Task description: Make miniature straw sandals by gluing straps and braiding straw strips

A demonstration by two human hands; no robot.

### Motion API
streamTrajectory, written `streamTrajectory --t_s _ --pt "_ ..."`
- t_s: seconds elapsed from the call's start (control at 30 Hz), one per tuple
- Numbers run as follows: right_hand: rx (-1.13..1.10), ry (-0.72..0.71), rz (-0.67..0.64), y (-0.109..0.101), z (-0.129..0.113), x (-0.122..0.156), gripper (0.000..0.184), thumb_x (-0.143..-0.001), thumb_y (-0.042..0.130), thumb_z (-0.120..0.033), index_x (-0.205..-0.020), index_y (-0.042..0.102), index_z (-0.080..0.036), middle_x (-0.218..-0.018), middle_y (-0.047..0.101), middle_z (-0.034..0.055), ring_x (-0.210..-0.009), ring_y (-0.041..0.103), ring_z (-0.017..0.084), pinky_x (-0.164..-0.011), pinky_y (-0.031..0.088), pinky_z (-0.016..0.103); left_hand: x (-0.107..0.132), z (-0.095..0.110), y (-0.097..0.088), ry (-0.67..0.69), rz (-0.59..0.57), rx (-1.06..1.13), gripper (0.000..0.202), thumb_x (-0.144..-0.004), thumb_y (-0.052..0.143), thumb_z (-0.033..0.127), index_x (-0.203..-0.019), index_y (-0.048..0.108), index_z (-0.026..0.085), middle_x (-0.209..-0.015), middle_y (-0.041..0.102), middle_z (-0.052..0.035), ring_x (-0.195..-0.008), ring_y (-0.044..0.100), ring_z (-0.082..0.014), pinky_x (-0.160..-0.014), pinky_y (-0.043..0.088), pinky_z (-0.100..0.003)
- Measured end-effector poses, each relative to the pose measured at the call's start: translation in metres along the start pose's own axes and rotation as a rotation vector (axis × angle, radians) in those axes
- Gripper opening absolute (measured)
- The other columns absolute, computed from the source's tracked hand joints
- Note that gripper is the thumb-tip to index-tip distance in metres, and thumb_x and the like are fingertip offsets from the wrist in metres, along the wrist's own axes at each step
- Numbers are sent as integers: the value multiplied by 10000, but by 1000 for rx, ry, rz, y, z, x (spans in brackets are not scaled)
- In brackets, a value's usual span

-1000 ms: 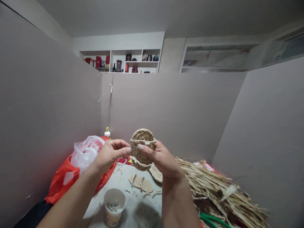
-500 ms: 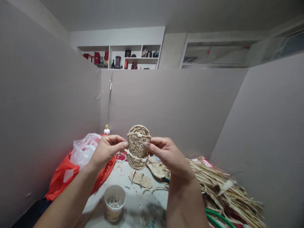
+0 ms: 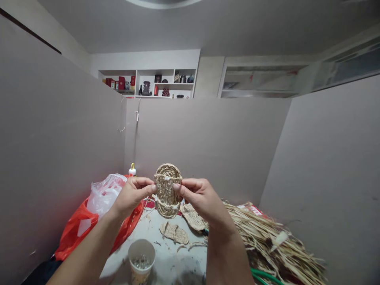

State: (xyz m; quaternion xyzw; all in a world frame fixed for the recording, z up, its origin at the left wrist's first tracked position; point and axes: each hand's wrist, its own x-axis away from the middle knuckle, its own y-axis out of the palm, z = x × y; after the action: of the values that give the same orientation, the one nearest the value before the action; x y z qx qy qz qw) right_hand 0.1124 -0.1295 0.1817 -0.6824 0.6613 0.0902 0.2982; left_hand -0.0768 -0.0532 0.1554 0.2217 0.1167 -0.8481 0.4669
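Between my two hands a small woven straw sandal (image 3: 166,194) is held upright above the table. It is an oval sole of coiled braid with two straps across it, and small clear beads show on the straps. My left hand (image 3: 133,196) pinches its left edge between thumb and fingers. On the opposite edge, my right hand (image 3: 196,196) grips it with the thumb on the near face. Below lies a smaller straw sandal (image 3: 173,232) with straps. Partly behind my right wrist rests another woven straw sole (image 3: 191,217).
A paper cup (image 3: 141,259) with clear beads stands at the front. Red plastic bags (image 3: 78,227) and a white plastic bag (image 3: 103,194) sit on the left. A heap of dry straw (image 3: 276,241) covers the right side, with green tubing (image 3: 264,274) below. Grey partition panels (image 3: 202,138) surround the table.
The camera view has tilted up a little, so the scene sits lower in the picture. Both hands keep the same hold on the sandal.
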Motion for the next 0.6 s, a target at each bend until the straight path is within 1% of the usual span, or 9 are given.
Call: streamTrajectory --t_s 0.07,0.17,0.23,0.3,0.4,0.5,0.6 --pt "9 12 3 0 0 -1 345 -759 654 -443 -619 647 -128 -540 478 -20 -529 397 88 -496 326 213 1 2 -2 -6 -7 -9 190 -695 741 330 -723 719 143 -654 615 -13 -615 491 -94 -623 396 -220" --pt "3 10 -24 1 0 -4 368 -749 653 -471 -619 657 -127 -541 492 -15 -532 398 91 -498 324 218 2 6 -4 -22 -54 -53 212 -695 739 331 -660 699 126 -610 584 -6 -590 460 -86 -600 374 -214" --pt "-16 -9 -47 2 0 -5 363 -739 666 -466 -623 670 -122 -568 505 -10 -552 398 94 -512 328 223 2 8 -5 -20 -44 -64 223 -691 741 331 -637 690 120 -603 581 -6 -583 450 -83 -593 366 -212" --pt "-56 -20 -88 3 1 -6 340 -722 691 -449 -652 690 -117 -618 532 1 -588 416 100 -543 347 230 2 8 -4 -12 -25 -58 223 -690 742 334 -652 693 120 -615 592 -10 -589 457 -86 -600 370 -214" --pt "-112 7 -131 3 2 -6 327 -700 716 -438 -699 712 -111 -629 556 6 -602 445 106 -579 375 242 2 6 -1 -7 -28 -51 232 -698 736 339 -652 678 120 -622 599 -12 -599 475 -92 -614 381 -220" --pt "-144 47 -113 4 3 -7 334 -681 730 -441 -717 725 -109 -583 548 -5 -568 441 98 -573 374 243 3 4 2 1 -26 -50 250 -712 725 351 -639 658 121 -611 591 -9 -587 478 -92 -603 383 -223" --pt "-161 67 -104 6 6 -9 326 -653 755 -430 -684 717 -107 -577 548 -7 -556 436 92 -558 367 238 3 3 5 22 -5 -54 248 -722 718 357 -656 663 125 -604 587 -6 -579 484 -91 -594 387 -221"
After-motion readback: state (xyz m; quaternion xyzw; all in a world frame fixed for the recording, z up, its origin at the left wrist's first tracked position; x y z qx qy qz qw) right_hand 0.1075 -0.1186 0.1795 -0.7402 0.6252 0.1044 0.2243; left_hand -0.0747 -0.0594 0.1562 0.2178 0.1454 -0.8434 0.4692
